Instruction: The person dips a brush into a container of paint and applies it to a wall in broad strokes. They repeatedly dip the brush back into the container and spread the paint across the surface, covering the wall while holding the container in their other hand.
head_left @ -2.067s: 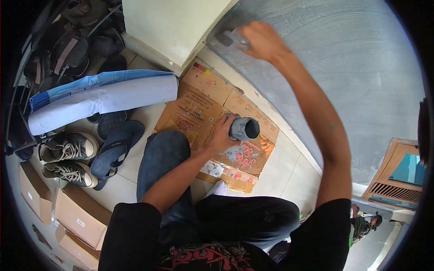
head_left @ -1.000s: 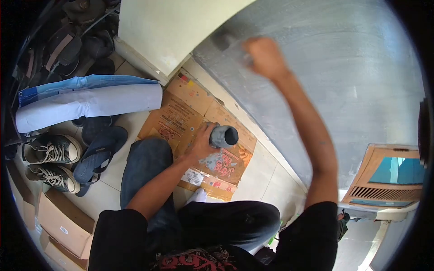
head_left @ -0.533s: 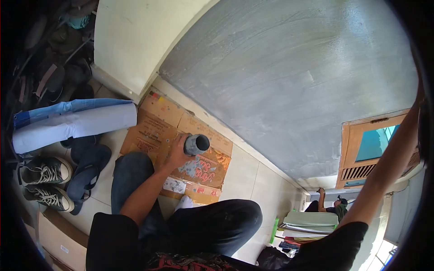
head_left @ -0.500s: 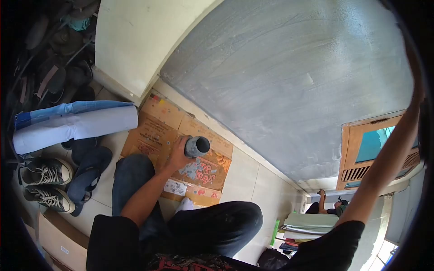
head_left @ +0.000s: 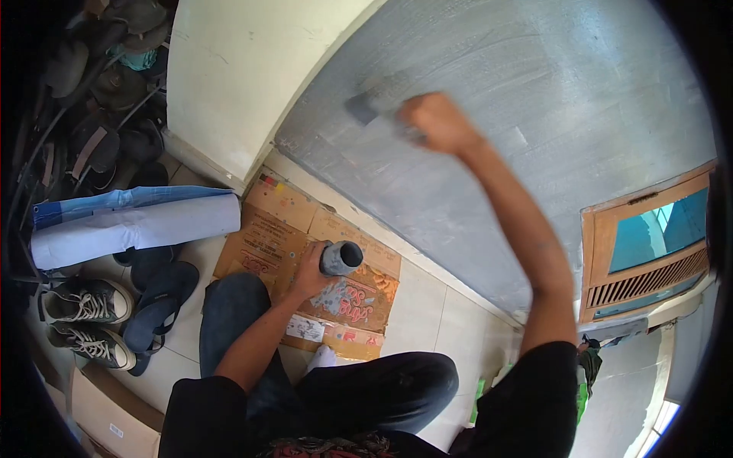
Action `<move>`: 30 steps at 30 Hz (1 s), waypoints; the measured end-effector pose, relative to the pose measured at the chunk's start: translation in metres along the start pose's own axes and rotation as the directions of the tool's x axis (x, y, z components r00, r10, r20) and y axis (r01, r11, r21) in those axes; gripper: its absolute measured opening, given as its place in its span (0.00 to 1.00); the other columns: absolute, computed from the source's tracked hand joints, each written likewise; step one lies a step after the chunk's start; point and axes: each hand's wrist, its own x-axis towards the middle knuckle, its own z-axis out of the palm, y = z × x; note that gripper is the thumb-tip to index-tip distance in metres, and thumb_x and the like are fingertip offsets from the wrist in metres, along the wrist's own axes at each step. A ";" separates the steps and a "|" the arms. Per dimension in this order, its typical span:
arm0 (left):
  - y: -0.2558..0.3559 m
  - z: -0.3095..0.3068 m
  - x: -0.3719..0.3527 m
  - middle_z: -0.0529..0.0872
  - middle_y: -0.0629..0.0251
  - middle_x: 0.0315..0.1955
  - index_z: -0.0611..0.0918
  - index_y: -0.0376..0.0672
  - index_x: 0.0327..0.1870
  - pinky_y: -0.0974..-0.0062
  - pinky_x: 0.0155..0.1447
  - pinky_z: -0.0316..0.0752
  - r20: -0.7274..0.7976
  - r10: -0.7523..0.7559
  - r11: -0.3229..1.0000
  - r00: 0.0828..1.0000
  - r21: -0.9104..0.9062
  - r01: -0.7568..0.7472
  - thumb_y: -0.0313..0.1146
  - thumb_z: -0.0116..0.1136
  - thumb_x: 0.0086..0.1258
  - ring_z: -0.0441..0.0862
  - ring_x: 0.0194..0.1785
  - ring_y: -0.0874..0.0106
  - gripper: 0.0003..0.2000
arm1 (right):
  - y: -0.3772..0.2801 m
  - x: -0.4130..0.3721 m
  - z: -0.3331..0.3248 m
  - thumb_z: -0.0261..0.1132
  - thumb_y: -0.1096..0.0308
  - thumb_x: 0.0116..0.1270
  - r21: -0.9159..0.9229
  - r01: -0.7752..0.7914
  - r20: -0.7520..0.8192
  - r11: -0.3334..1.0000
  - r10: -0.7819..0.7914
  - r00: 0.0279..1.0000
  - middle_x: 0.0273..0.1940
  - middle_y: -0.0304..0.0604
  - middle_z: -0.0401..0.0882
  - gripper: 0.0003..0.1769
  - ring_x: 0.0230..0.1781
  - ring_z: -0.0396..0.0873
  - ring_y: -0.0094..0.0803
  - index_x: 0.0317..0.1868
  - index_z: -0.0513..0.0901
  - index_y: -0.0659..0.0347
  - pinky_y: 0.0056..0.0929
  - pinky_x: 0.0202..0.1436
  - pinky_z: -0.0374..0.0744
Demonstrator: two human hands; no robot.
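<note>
My left hand (head_left: pixel 311 269) is closed round a grey-smeared cup (head_left: pixel 341 259), tilted so that its dark mouth faces up and right, over the cardboard (head_left: pixel 263 237) on the floor. Raised in front of the grey-coated wall (head_left: pixel 473 183), my right hand (head_left: pixel 439 124) is a closed fist, blurred by motion. From it a paintbrush points left, its dark flat head (head_left: pixel 361 109) right at the wall and its handle mostly hidden in my fingers.
On the left lie a rolled white-and-blue sheet (head_left: pixel 137 223), dark sneakers (head_left: pixel 90 301) and sandals (head_left: pixel 159 305). A cardboard box (head_left: pixel 114 412) stands at lower left. The wooden window frame (head_left: pixel 588 263) is to the right, with part of another person (head_left: pixel 589 359) below it.
My right arm has swung from the far right edge to the wall's left part, bringing the paintbrush into view. My left hand still holds the cup; the view has shifted slightly.
</note>
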 end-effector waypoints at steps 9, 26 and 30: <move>0.007 0.003 -0.001 0.77 0.50 0.57 0.71 0.39 0.64 0.54 0.65 0.71 0.035 0.019 0.997 0.999 0.077 -0.022 0.29 0.83 0.42 0.74 0.63 0.48 0.44 | 0.115 -0.120 -0.384 0.69 0.57 0.66 -0.888 -0.227 -0.237 0.400 0.025 0.971 0.27 0.40 0.89 0.11 0.20 0.83 0.35 0.33 0.92 0.53 0.30 0.22 0.75; 0.000 -0.001 -0.002 0.76 0.50 0.57 0.71 0.42 0.64 0.54 0.65 0.71 -0.008 -0.005 0.999 1.000 0.054 0.005 0.30 0.83 0.43 0.74 0.63 0.48 0.42 | -0.106 0.061 0.158 0.72 0.72 0.53 0.277 -0.076 0.169 0.958 0.030 0.985 0.36 0.51 0.86 0.08 0.43 0.85 0.48 0.35 0.86 0.61 0.45 0.47 0.82; 0.004 -0.005 0.000 0.73 0.50 0.59 0.70 0.42 0.67 0.55 0.66 0.71 0.033 -0.021 0.999 0.999 0.027 0.020 0.31 0.83 0.44 0.72 0.64 0.48 0.44 | -0.062 0.037 0.116 0.70 0.77 0.48 0.112 -0.109 0.130 0.988 0.094 0.987 0.38 0.51 0.86 0.13 0.43 0.85 0.48 0.37 0.85 0.61 0.45 0.49 0.83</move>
